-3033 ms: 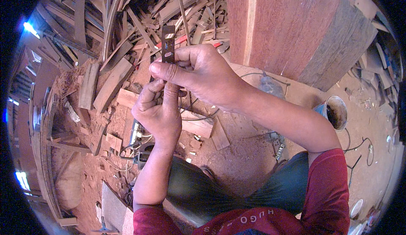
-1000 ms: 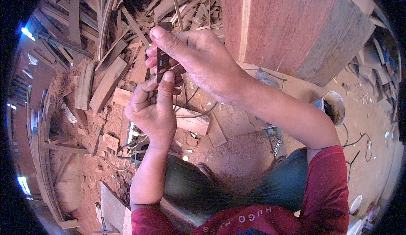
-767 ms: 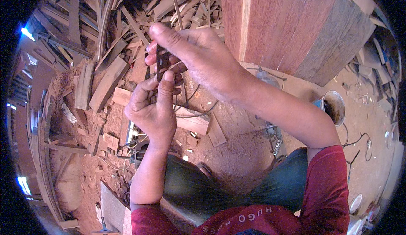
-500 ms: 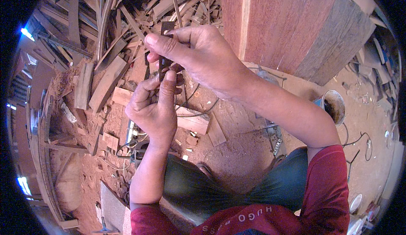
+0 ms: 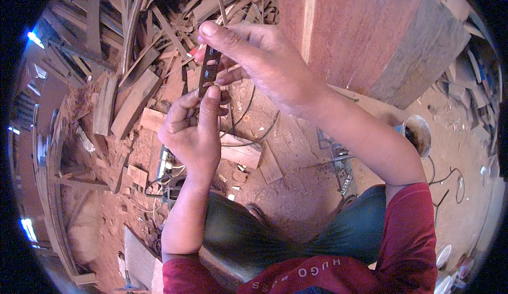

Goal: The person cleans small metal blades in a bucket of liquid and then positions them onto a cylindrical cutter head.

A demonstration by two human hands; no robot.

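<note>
Across much of the view, a dusty floor, strewn with sawdust and chips. Leaning at the upper right, a broad wooden panel, reddish with one pale stripe and a greyer board along the right edge. At the upper left, a heaped scrap pile of slats and offcuts. Below, dark green trousers, knees apart, and a red shirt.

Reaching in from the right, the right hand, partly open, thumb stretched over the upper end of a dark slotted strip, lower fingers loosely bent just to the strip's right. Pinching there or merely resting: impossible to tell. Lower and to the left, the left hand, mostly closed, thumb and curled fingers clamped on the strip's lower end.

Farther off to the right, a bucket, stained dark inside. Beneath the hands, on the floor, a pale wood block.

Smallest, the strip itself: held up off the floor between both hands, nearly upright, top tilted slightly rightward, slots visible along the middle, top end hidden behind the right thumb.
</note>
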